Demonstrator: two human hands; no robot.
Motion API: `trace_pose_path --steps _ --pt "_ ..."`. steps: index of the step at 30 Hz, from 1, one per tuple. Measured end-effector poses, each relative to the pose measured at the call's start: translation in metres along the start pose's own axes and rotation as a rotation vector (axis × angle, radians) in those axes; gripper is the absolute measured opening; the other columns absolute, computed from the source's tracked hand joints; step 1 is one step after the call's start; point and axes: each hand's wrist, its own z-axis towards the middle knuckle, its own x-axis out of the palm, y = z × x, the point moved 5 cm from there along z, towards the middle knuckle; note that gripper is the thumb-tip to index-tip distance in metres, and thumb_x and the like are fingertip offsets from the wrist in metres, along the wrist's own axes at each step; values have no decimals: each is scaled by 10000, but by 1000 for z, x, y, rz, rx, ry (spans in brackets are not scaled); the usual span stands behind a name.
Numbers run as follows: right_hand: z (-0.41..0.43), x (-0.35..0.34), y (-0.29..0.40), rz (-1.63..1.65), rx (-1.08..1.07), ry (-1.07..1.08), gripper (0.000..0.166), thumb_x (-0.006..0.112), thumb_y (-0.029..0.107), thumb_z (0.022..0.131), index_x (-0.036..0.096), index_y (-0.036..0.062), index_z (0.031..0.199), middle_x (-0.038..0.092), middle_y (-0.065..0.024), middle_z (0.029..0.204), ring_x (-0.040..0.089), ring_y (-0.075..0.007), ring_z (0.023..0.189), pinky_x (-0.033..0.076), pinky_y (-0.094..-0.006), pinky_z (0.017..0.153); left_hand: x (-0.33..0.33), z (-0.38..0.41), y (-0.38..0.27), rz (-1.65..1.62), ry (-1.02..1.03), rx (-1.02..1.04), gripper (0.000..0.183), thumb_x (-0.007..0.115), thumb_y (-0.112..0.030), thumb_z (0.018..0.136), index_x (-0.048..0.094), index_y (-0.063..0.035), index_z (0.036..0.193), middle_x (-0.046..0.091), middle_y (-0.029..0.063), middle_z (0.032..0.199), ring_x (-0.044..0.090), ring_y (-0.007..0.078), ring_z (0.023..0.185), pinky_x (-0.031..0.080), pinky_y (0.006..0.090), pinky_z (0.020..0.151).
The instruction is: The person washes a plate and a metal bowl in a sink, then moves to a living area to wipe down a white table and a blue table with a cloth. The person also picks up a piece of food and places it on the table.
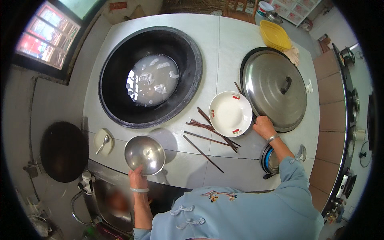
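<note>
My left hand [138, 177] grips the rim of a stainless steel bowl [145, 155], held tilted above the counter's front edge. My right hand [264, 127] is closed at the lower left edge of a large metal lid [274, 90]; what its fingers hold is mostly hidden, though something dark shows beside them. Just left of that hand, a white dish with cherry prints [230, 114] rests partly over scattered dark chopsticks [203, 154]. A big black basin or wok [150, 118] at the upper left holds cloudy water with whitish foam [156, 78].
A small plate with a spoon [103, 144] lies at left. Stacked pans or bowls [270, 162] stand near my right forearm. Behind the lid are yellow plastic baskets [274, 36] and a cloth [292, 55]. The sink [105, 214] and a faucet [87, 181] are at lower left.
</note>
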Motion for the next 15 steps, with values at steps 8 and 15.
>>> trace_pose_path --steps 8,15 --pt "-23 -31 10 35 18 -133 155 564 102 663 590 -50 645 588 -268 697 586 -443 682 480 -496 651 96 -5 -47 -659 156 -578 260 593 -45 785 597 36 1032 635 98 937 617 198 871 501 313 739" --pt "-56 -45 30 109 49 -159 158 583 127 665 577 -29 637 582 -258 690 586 -430 658 485 -471 621 221 12 -121 -577 566 -521 253 570 -103 857 604 37 1065 643 102 963 621 177 833 490 285 736"
